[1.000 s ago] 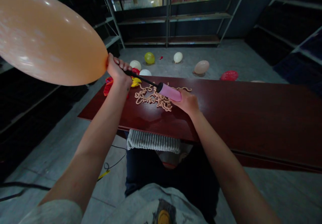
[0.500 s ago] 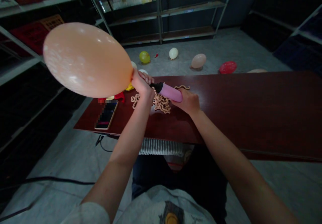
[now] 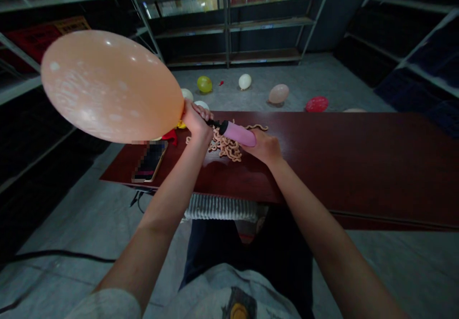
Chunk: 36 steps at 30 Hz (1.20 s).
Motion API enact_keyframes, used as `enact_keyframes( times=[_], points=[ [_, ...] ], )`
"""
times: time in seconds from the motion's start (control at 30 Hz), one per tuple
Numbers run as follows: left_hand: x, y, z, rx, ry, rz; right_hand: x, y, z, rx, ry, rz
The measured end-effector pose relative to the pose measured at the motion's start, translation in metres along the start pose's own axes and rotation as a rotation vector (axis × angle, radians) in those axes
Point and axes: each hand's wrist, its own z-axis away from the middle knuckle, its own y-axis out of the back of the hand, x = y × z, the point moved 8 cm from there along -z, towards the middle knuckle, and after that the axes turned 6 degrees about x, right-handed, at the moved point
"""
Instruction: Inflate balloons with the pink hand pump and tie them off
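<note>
A large inflated peach balloon (image 3: 109, 87) fills the upper left. My left hand (image 3: 196, 119) is closed round its neck, where the black nozzle of a pink hand pump (image 3: 238, 134) meets it. My right hand (image 3: 264, 148) grips the pump's pink barrel from below, just above the dark red table (image 3: 358, 161). A heap of uninflated peach balloons (image 3: 225, 148) lies on the table under the pump.
A phone (image 3: 148, 162) lies near the table's left end, beside red and yellow flat balloons (image 3: 171, 135). Several inflated balloons (image 3: 278, 93) rest on the floor beyond the table. Metal shelving lines the walls. A cable runs over the floor at left.
The pump rod has been pushed into the barrel, so my left hand with the balloon now sits close to my right. The balloon has shifted right, down and in.
</note>
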Motion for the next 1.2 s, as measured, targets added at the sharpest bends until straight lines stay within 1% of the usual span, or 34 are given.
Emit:
enact_keyframes(
  times=[0.13,0.3,0.4,0.5,0.6,0.67,0.73,0.8,0.87,0.93,1.03,1.07,1.13,1.2],
  points=[
    [0.024,0.006,-0.010,0.034,0.001,0.014,-0.004,0.001,0.000,-0.009,0.024,0.019],
    [0.060,0.005,-0.020,0.061,-0.025,0.017,-0.006,0.003,0.000,-0.016,0.033,0.014],
    [0.080,0.000,-0.025,0.062,-0.014,0.011,-0.008,0.006,0.000,-0.007,0.036,-0.014],
    [0.098,-0.010,-0.033,0.021,-0.049,-0.003,-0.009,0.007,-0.001,0.005,0.043,-0.055],
    [0.103,-0.020,-0.037,-0.018,-0.088,-0.027,-0.008,0.006,-0.001,0.009,0.043,-0.083],
    [0.098,-0.027,-0.036,-0.034,-0.096,-0.033,-0.006,0.004,-0.001,0.015,0.029,-0.081],
    [0.088,-0.033,-0.031,-0.041,-0.090,-0.029,-0.002,0.003,0.000,0.021,0.002,-0.073],
    [0.072,-0.039,-0.024,-0.051,-0.078,-0.030,0.002,0.002,0.000,0.022,-0.028,-0.070],
    [0.051,-0.043,-0.016,-0.063,-0.068,-0.039,0.004,0.001,0.000,0.020,-0.051,-0.070],
    [0.026,-0.043,-0.009,-0.081,-0.055,-0.042,0.005,0.002,0.000,0.030,-0.073,-0.066],
    [-0.015,-0.037,0.000,-0.119,0.002,-0.029,0.007,0.002,-0.001,0.034,-0.100,-0.058],
    [-0.025,-0.033,0.002,-0.121,0.017,-0.024,0.008,0.002,-0.002,0.030,-0.105,-0.054],
    [-0.036,-0.029,0.006,-0.130,0.029,-0.019,0.008,0.002,-0.002,0.022,-0.115,-0.045],
    [-0.035,-0.028,0.008,-0.140,0.027,-0.022,0.007,0.003,-0.001,0.016,-0.121,-0.038]
  ],
)
